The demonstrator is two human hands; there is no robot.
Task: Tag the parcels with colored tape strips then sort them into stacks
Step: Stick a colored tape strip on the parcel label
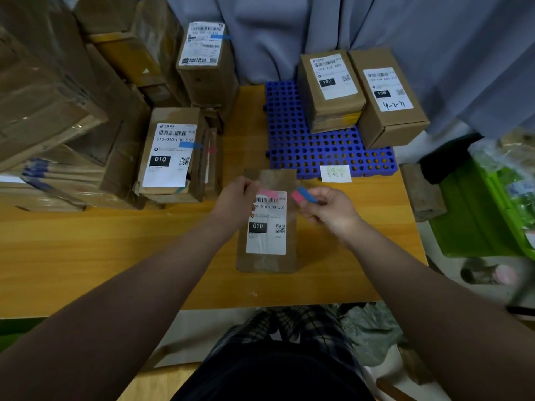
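i'm pinching with the left hand a pink strip at the label's top edge on the parcel, lying flat mid-table; the right hand is gripping pink and blue tape pieces.

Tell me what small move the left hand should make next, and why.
Probably press the pink strip flat onto the parcel: the left hand holds its end at the label's top edge, while the right hand holds the pink and blue tape away.

Tape strips: left hand, right hand
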